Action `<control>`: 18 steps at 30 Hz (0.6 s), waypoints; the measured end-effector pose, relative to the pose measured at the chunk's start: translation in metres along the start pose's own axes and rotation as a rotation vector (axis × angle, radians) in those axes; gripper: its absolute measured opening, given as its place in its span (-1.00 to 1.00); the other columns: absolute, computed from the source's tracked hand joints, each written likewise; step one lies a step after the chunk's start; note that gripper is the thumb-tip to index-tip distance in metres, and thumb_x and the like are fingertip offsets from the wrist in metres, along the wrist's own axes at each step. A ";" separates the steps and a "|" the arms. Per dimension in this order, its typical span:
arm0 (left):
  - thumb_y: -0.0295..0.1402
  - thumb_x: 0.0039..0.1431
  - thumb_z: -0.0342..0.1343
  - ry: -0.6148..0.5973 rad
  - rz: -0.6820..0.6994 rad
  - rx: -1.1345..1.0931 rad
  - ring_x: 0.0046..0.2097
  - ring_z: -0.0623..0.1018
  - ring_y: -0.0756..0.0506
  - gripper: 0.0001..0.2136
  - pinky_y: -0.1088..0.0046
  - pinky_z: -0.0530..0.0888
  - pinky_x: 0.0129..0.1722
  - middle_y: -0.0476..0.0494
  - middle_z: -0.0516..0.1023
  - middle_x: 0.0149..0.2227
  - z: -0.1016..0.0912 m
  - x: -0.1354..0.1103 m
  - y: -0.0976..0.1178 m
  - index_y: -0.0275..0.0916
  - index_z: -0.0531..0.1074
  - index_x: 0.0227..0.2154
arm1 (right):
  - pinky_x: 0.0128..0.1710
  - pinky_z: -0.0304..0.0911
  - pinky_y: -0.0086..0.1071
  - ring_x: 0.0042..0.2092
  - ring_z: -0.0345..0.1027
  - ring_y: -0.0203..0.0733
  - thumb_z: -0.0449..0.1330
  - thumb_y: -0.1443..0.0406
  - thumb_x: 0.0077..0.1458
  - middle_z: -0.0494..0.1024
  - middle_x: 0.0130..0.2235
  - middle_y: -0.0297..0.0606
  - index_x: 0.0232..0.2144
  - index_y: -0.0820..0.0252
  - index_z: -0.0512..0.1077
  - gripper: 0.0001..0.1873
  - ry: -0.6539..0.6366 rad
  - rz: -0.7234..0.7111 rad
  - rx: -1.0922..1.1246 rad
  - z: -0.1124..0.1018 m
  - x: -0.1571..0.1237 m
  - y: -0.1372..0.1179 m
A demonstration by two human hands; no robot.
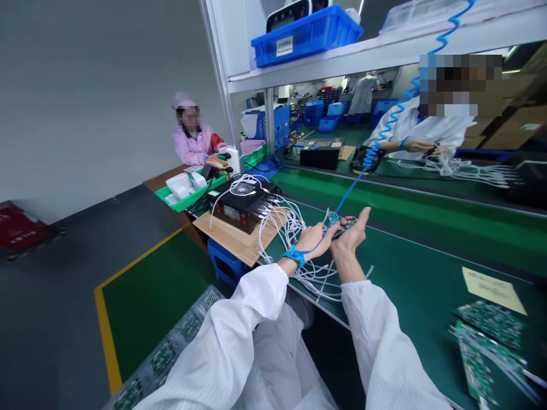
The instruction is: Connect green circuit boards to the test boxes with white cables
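A small green circuit board lies across the upturned palm of my right hand, whose thumb points up and away from it. My left hand, with a blue wrist strap at its wrist, is closed at the board's left edge. Its fingertips are partly hidden, so a cable end between them cannot be made out. White cables lie tangled under and beside both hands, and run to a black box with red displays on the left.
A coiled blue cord hangs down to my wrist. More circuit boards and a yellow paper note lie on the right of the green table. A tray of boards stands low at left. Co-workers sit across and at far left.
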State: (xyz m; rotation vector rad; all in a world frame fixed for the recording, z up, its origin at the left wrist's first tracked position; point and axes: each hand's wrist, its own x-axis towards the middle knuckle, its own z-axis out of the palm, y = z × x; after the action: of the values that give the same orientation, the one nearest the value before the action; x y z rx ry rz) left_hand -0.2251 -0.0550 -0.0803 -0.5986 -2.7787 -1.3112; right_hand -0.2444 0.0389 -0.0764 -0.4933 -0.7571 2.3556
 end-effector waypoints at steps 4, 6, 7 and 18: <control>-0.14 0.37 0.03 -0.075 0.058 -0.102 -0.14 0.62 -0.18 -0.74 0.33 0.51 -0.10 -0.20 0.64 -0.26 0.003 -0.001 -0.004 -0.25 0.43 -0.17 | -0.72 0.13 -0.50 -0.63 0.11 -0.42 0.24 -0.18 0.16 0.23 -0.59 -0.51 -0.53 0.12 0.21 -0.43 0.032 -0.001 -0.003 -0.002 0.004 -0.001; -0.23 0.36 0.06 -0.067 0.118 -0.103 -0.14 0.61 -0.16 -0.82 0.33 0.51 -0.09 -0.17 0.62 -0.25 0.004 0.000 -0.008 -0.25 0.42 -0.18 | -0.72 0.15 -0.48 -0.63 0.14 -0.40 0.23 -0.15 0.18 0.27 -0.59 -0.51 -0.51 0.11 0.22 -0.46 0.066 0.024 -0.022 -0.002 0.004 -0.001; -0.28 0.34 0.07 -0.055 0.141 -0.100 -0.14 0.61 -0.15 -0.86 0.33 0.51 -0.07 -0.18 0.62 -0.22 0.005 0.001 -0.010 -0.25 0.41 -0.17 | -0.72 0.17 -0.48 -0.63 0.16 -0.39 0.22 -0.13 0.20 0.28 -0.58 -0.50 -0.50 0.11 0.23 -0.48 0.083 0.040 -0.028 -0.002 0.004 -0.001; -0.50 0.31 0.00 0.008 0.228 -0.058 -0.10 0.59 -0.16 -0.89 0.27 0.48 0.02 -0.24 0.59 -0.16 0.008 0.003 -0.014 -0.24 0.33 -0.15 | -0.76 0.03 -0.52 -0.70 -0.08 -0.41 0.10 0.32 0.18 0.07 -0.69 -0.60 -0.52 0.08 0.10 -0.72 0.233 0.186 -0.022 0.003 0.021 0.002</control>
State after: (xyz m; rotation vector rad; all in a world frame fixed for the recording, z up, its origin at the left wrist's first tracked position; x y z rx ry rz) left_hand -0.2312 -0.0555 -0.0953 -0.8801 -2.5793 -1.3442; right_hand -0.2627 0.0502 -0.0791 -0.8630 -0.6531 2.4040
